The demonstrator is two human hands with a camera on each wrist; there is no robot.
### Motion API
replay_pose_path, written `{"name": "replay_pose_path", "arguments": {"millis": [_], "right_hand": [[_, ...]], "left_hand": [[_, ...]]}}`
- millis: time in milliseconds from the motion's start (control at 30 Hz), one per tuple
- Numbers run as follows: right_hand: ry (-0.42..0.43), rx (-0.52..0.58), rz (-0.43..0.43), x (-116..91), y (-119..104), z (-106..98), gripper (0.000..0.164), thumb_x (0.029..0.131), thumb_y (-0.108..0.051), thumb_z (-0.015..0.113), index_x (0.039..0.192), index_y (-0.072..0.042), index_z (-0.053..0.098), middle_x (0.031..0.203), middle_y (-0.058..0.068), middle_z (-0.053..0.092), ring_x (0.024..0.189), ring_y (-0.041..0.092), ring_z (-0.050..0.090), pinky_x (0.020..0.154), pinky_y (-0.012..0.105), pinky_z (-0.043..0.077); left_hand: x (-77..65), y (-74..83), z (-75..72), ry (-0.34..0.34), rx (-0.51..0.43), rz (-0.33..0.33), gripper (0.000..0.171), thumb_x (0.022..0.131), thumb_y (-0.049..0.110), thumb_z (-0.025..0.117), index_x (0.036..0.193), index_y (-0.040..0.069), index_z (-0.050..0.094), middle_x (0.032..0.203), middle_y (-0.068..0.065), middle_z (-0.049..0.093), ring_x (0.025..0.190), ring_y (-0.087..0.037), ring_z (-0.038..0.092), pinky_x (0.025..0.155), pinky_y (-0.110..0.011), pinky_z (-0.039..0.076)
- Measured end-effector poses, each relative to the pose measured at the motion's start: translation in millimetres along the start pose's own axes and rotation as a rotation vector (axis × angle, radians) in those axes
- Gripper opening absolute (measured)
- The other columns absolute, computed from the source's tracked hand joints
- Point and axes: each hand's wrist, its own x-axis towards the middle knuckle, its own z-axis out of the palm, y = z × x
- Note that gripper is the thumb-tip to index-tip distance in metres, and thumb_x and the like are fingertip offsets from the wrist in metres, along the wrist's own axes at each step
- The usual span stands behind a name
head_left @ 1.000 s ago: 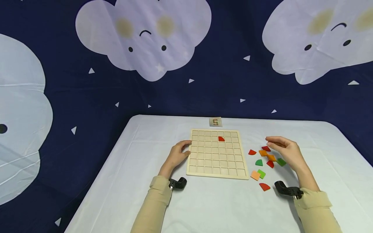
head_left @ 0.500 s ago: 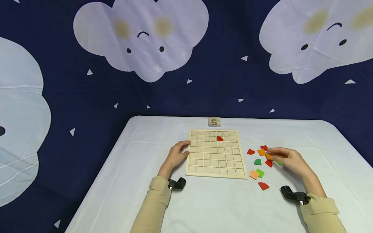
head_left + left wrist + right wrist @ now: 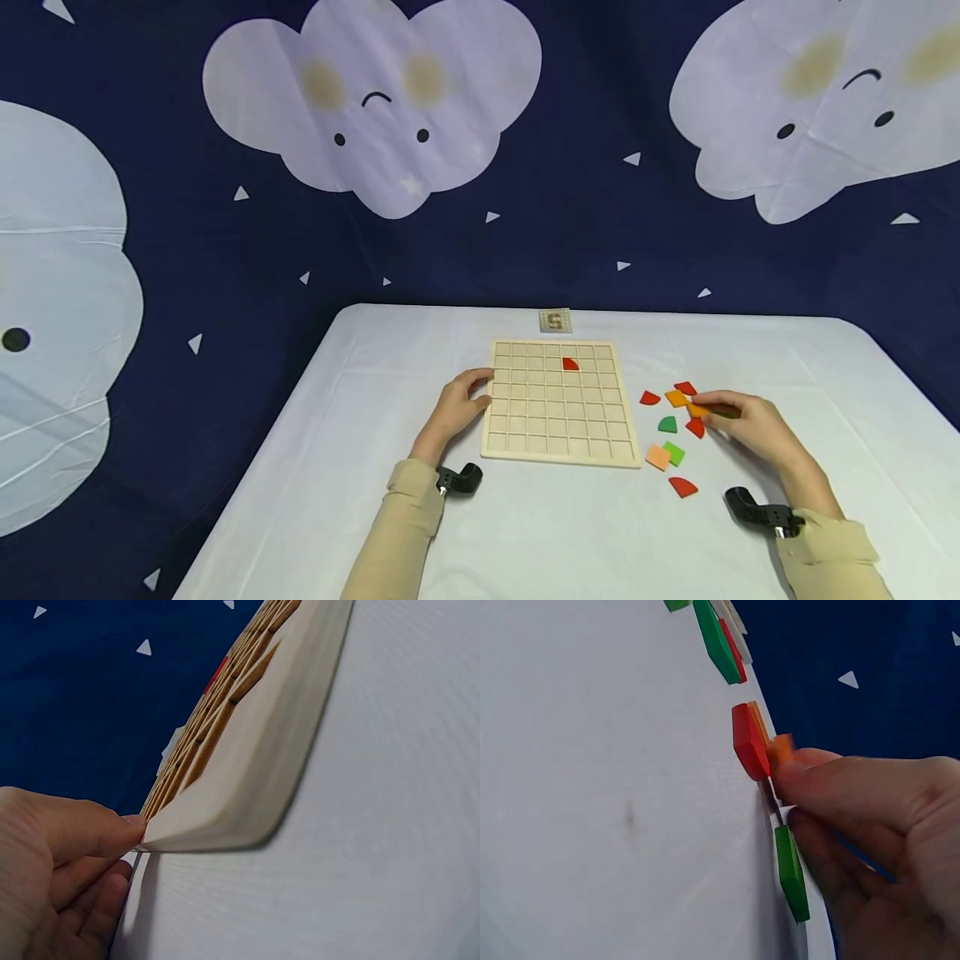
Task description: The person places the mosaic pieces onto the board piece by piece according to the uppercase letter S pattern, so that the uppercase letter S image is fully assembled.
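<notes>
My left hand (image 3: pixel 453 410) rests against the left edge of a pale wooden grid board (image 3: pixel 558 454), thumb and fingertips apart along that edge. The left wrist view shows the thumb touching the board's side (image 3: pixel 259 814). One red quarter-round tile (image 3: pixel 570 364) lies in a cell near the top. To the board's right, my right hand (image 3: pixel 757 427) pinches an orange tile (image 3: pixel 782 748) between thumb and fingers, tilted up off the table. Close around it are a red tile (image 3: pixel 748 742), another orange tile (image 3: pixel 677 398) and a green tile (image 3: pixel 792 874), partly hidden by the hand in the head view.
Nearer me lie a dark green quarter-round (image 3: pixel 667 425), a light green tile (image 3: pixel 675 453), a peach square (image 3: pixel 657 457) and a red quarter-round (image 3: pixel 683 487). A small patterned card (image 3: pixel 555 321) sits behind the board. White cloth (image 3: pixel 555 533) covers the table.
My right hand has come down from above the loose tiles and now pinches an orange one, which has tilted up. My left hand stays at the board's edge.
</notes>
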Motion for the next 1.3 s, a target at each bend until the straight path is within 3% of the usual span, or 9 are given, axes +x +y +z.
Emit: {"name": "replay_pose_path", "arguments": {"millis": [100, 200, 333, 567, 833, 967, 1233, 1300], "right_hand": [[0.053, 0.091, 0.012, 1, -7, -6, 0.038, 0.09, -0.025, 0.066, 0.119, -0.001, 0.063, 0.114, 0.015, 0.063, 0.094, 0.001, 0.056, 0.069, 0.011, 0.047], [0.1, 0.198, 0.029, 5, -21, -15, 0.045, 0.09, -0.03, 0.065, 0.123, 0.0, 0.059, 0.113, 0.0, 0.063, 0.092, -0.011, 0.053, 0.073, 0.006, 0.046], [0.135, 0.253, 0.028, 20, -43, -21, 0.049, 0.088, -0.033, 0.067, 0.124, -0.002, 0.058, 0.111, -0.009, 0.061, 0.095, -0.008, 0.054, 0.075, 0.006, 0.046], [0.119, 0.296, -0.052, 61, -76, 1, 0.044, 0.088, -0.028, 0.067, 0.123, -0.002, 0.059, 0.117, 0.014, 0.062, 0.095, 0.002, 0.058, 0.076, 0.009, 0.049], [0.012, 0.432, -0.121, 100, -108, 41, 0.04, 0.088, -0.017, 0.069, 0.122, 0.002, 0.06, 0.115, 0.02, 0.062, 0.091, 0.009, 0.061, 0.077, 0.016, 0.052], [-0.042, 0.495, -0.116, 112, -123, 60, 0.039, 0.088, -0.014, 0.068, 0.122, 0.003, 0.059, 0.117, 0.02, 0.061, 0.093, 0.012, 0.061, 0.08, 0.025, 0.054], [-0.088, 0.509, -0.128, 126, -134, 85, 0.035, 0.087, -0.013, 0.068, 0.119, 0.0, 0.062, 0.116, 0.018, 0.061, 0.093, 0.015, 0.061, 0.084, 0.044, 0.053], [-0.092, 0.52, -0.124, 129, -133, 90, 0.035, 0.087, -0.014, 0.069, 0.119, -0.001, 0.062, 0.116, 0.017, 0.061, 0.093, 0.016, 0.06, 0.083, 0.042, 0.054]], "left_hand": [[-0.9, 0.1, 0.4, 0.006, 0.015, 0.007, 0.043, 0.086, -0.002, 0.063, 0.128, 0.002, 0.056, 0.132, -0.014, 0.052, 0.121, -0.026, 0.05, 0.103, -0.033, 0.041], [-1.0, 0.5, 0.5, 0.013, 0.022, 0.01, 0.043, 0.086, -0.002, 0.063, 0.128, 0.001, 0.056, 0.131, -0.015, 0.052, 0.121, -0.027, 0.05, 0.102, -0.034, 0.041], [-0.8, 0.7, 0.9, 0.011, 0.017, 0.008, 0.043, 0.086, -0.002, 0.063, 0.128, 0.001, 0.056, 0.132, -0.016, 0.052, 0.121, -0.027, 0.049, 0.103, -0.035, 0.041], [-0.8, 0.9, 0.3, 0.01, 0.03, 0.0, 0.044, 0.086, -0.001, 0.063, 0.129, 0.001, 0.055, 0.132, -0.015, 0.052, 0.122, -0.026, 0.049, 0.103, -0.034, 0.04], [-0.3, 2.7, 0.6, 0.009, 0.041, 0.002, 0.044, 0.085, -0.002, 0.064, 0.128, 0.001, 0.056, 0.131, -0.015, 0.053, 0.122, -0.026, 0.049, 0.103, -0.033, 0.041], [0.5, 2.5, 1.8, 0.004, 0.04, 0.004, 0.044, 0.085, -0.002, 0.063, 0.128, 0.001, 0.056, 0.131, -0.015, 0.052, 0.122, -0.026, 0.049, 0.102, -0.034, 0.041], [-0.1, 1.8, 1.5, 0.011, 0.038, -0.01, 0.044, 0.086, -0.001, 0.063, 0.128, 0.002, 0.056, 0.132, -0.014, 0.053, 0.122, -0.025, 0.049, 0.102, -0.034, 0.041], [0.1, 1.3, 0.9, 0.014, 0.039, -0.011, 0.044, 0.086, 0.0, 0.063, 0.128, 0.002, 0.056, 0.132, -0.014, 0.053, 0.122, -0.025, 0.049, 0.102, -0.034, 0.041]]}}
